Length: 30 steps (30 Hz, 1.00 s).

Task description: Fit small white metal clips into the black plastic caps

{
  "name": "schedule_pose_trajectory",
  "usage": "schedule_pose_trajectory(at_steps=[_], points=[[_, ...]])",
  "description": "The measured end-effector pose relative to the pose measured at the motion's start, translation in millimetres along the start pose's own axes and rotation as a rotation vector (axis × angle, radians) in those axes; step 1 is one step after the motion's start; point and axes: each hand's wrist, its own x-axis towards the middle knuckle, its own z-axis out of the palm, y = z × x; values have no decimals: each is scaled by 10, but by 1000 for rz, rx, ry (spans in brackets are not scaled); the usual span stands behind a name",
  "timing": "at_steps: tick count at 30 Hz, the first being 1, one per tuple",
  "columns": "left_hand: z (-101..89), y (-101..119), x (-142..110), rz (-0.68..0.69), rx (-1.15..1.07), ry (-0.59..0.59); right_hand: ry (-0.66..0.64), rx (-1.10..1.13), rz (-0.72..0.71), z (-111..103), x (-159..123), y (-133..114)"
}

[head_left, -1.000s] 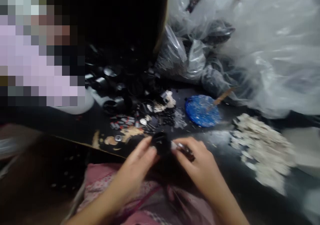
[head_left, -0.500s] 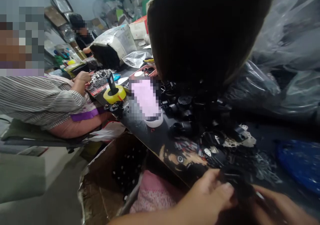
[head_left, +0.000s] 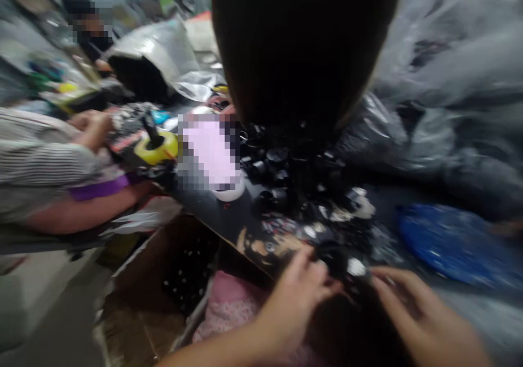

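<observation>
1. Pinching a dark round part (head_left: 332,259) in the head view, the left hand (head_left: 300,288) has its fingers clamped at the near side; blur hides the exact contact.
2. Opposite it, the right hand (head_left: 429,310) has a curled grip, thumb and forefinger near each other. Whether they clamp anything, I cannot tell. A white piece (head_left: 356,267) shows between the hands.
3. The dark part is by the worktop (head_left: 235,222)'s front edge, near small loose pieces (head_left: 280,225); a blue dish (head_left: 453,242) lies farther right.
4. A light fingertip hold could let the part twist loose and drop over that edge, perhaps towards the lap.
5. A small ring (head_left: 270,247) lies near the front edge too; a sweep of the left wrist could push it into the open cardboard box (head_left: 141,320) below.
</observation>
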Motion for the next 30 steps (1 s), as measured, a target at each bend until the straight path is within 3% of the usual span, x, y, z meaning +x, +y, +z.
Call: schedule_pose_trajectory(at_steps=[3, 8, 11, 16, 20, 24, 30], points=[[21, 104, -11, 63, 26, 107, -38, 19, -41, -168, 12, -172], [74, 174, 57, 16, 117, 88, -160, -110, -122, -173, 93, -355], [103, 161, 57, 3, 124, 87, -143, -166, -139, -129, 133, -405], [48, 137, 46, 30, 90, 61, -159, -96, -118, -160, 140, -351], [-25, 153, 5, 103, 29, 125, -133, 39, -75, -212, 150, -389], [-47, 243, 19, 209, 24, 176, -120, -141, -200, -90, 386, -611], [-53, 304, 85, 121, 4, 163, -122, -277, -236, 142, 753, -826]])
